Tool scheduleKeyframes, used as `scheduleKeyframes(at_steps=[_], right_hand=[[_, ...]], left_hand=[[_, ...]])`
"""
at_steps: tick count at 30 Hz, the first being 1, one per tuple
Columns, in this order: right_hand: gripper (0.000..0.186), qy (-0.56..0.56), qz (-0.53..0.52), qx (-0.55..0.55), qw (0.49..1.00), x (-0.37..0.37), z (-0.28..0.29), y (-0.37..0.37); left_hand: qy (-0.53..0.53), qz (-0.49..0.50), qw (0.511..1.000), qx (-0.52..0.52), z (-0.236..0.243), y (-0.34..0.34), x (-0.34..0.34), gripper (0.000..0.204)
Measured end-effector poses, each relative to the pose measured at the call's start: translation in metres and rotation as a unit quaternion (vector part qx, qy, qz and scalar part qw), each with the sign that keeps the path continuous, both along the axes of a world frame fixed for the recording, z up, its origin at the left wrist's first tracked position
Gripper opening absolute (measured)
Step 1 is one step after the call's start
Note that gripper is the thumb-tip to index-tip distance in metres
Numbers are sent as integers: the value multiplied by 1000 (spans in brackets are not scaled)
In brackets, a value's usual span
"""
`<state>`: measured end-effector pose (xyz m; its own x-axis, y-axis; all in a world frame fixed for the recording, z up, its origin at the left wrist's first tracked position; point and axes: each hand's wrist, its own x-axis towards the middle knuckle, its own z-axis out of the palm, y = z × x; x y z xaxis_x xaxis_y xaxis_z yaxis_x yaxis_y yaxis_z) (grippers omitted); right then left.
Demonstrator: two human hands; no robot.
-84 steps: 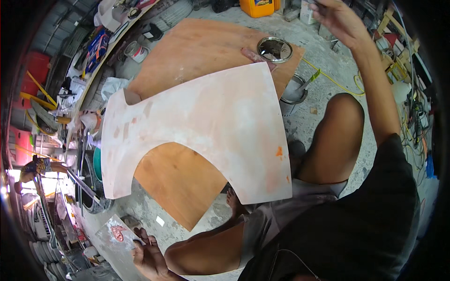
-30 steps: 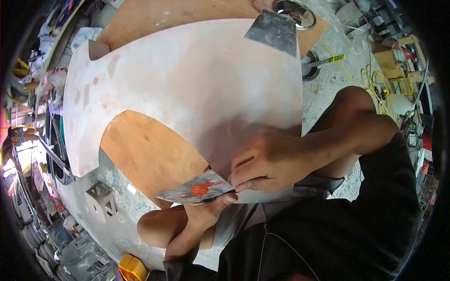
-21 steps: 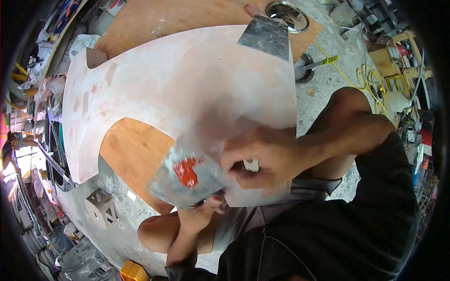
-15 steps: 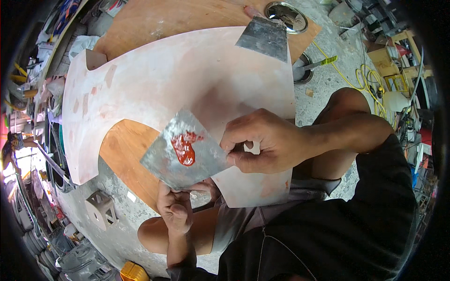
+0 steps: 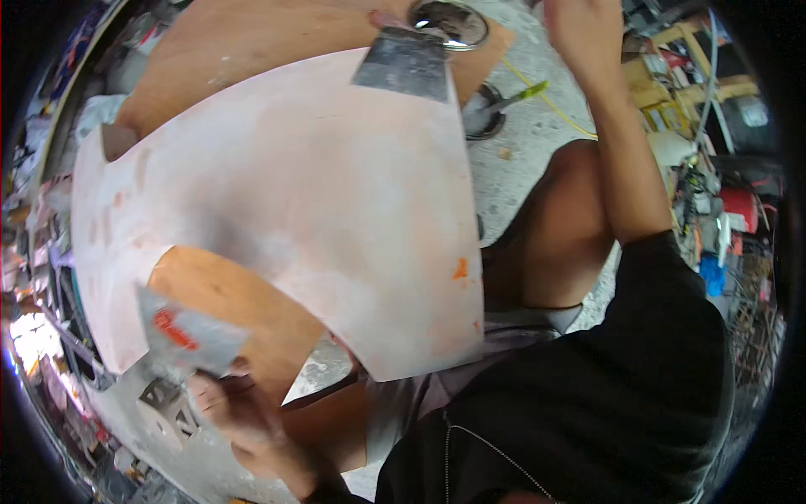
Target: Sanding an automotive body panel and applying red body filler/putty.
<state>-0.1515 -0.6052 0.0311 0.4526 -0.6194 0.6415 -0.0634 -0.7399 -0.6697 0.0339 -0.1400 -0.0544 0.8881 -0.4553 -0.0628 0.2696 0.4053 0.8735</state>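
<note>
My left hand (image 5: 231,407) is at the lower left and grips a flat metal scraper blade (image 5: 186,336) smeared with red filler. The blade hovers over the plywood showing in the curved cutout of a pale pink-white panel (image 5: 294,193). A second grey blade (image 5: 315,380) pokes out by the panel's lower edge, right of that hand; whether it is held is unclear. My right hand (image 5: 579,34) is raised at the top edge near a round metal tin (image 5: 449,21), its fingers cut off. A wide putty knife (image 5: 405,63) lies on the panel's far corner.
The panel rests on a plywood board (image 5: 243,38) over a concrete floor. A metal bowl (image 5: 480,119) with a green-handled tool (image 5: 522,92) sits beside the board. My bare knee (image 5: 558,227) is right of the panel. Cluttered tools and shelves line the left and right rims.
My right hand has left the red-smeared blade and risen to the top right. My left hand has carried that blade down to the lower left, over the cutout.
</note>
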Motion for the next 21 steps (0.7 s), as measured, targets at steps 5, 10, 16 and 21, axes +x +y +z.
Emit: scheduleKeyframes(at_steps=[5, 10, 16, 21], right_hand=[[26, -9, -357, 5, 934, -111, -33, -143], [78, 426, -218, 329, 814, -169, -121, -158], [39, 558, 55, 331, 759, -125, -145, -122], [29, 496, 73, 275, 821, -99, -138, -127]], left_hand=[[10, -2, 1000, -11, 7, 14, 24, 32], [33, 22, 999, 9, 7, 9, 28, 28], [34, -7, 999, 35, 5, 0, 27, 24], [70, -24, 997, 34, -1, -7, 29, 23]])
